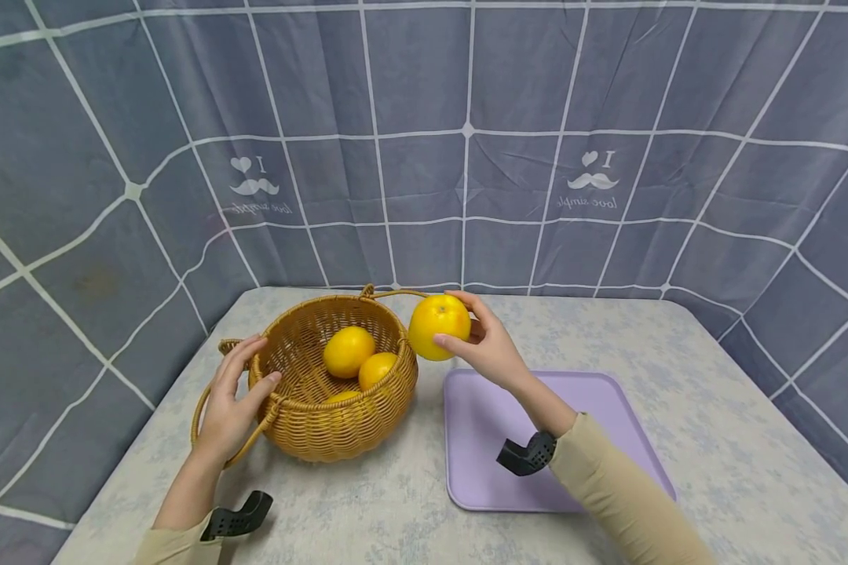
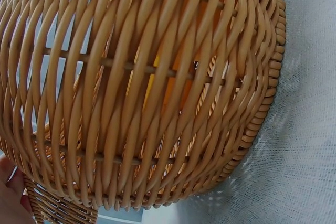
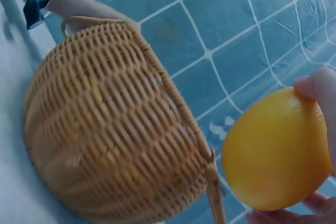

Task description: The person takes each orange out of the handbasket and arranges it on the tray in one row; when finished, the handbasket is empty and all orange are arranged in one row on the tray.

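My right hand [image 1: 491, 349] holds a yellow orange [image 1: 438, 326] in the air by the basket's right rim, with the thumb at its near side and fingers behind. The right wrist view shows the same orange [image 3: 275, 150] close up, apart from the wicker basket [image 3: 110, 129]. On the table stands that round brown basket [image 1: 335, 431], tilted a little, with several oranges [image 1: 349, 351] inside. My left hand [image 1: 229, 404] grips its left rim near a handle. In the left wrist view the woven wall [image 2: 131, 93] fills most of the picture, and orange colour shows through the gaps.
A flat lilac tray [image 1: 480, 439] lies right of the basket, under my right forearm. Thin wicker handles [image 1: 201, 412] hang out at the basket's sides. The pale patterned tabletop [image 1: 353, 510] ends at a grey-blue checked curtain [image 1: 424, 180] behind and beside it.
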Demonstrator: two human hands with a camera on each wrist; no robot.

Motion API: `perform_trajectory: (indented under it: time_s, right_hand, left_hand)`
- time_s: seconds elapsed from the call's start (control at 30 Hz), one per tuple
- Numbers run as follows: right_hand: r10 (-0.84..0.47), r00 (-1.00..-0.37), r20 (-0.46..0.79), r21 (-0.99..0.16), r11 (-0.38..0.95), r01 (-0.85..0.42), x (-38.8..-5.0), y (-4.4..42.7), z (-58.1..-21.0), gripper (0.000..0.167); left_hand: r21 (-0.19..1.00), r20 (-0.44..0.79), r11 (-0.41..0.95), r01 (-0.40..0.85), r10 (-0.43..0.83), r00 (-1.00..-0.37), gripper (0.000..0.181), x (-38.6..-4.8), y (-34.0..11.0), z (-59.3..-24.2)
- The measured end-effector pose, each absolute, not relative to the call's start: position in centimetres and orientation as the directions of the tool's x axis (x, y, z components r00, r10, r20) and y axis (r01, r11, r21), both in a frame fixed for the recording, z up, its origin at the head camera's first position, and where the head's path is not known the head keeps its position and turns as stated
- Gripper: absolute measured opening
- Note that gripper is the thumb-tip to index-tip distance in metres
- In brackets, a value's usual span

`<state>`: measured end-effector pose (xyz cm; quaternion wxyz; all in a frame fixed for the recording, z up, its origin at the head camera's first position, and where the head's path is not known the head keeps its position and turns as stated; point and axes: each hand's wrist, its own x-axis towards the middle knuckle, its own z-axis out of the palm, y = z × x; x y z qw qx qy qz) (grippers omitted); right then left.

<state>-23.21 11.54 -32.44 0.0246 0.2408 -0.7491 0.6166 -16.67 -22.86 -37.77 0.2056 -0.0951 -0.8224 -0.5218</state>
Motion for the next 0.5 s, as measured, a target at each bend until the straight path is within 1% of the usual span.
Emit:
perform_trajectory:
  time_s: [0.23, 0.5]
  right_hand:
    - [-0.313, -0.898, 0.308, -0.920, 0.142, -0.365, -22.4, 13.4, -34.1, 0.054]
    - [-0.271, -0.932, 0.239, -0.937, 0.186, -0.295, -21.9, 14.8, -36.6, 0.052]
  left_hand:
    - [0.816, 0.436, 0.447, 0.366, -0.061, -0.898, 0.055, -16.7, -22.9, -37.9]
    - [0.813, 0.439, 0.447, 0.373, -0.052, -0.897, 0.055, -16.8, -22.9, -37.9]
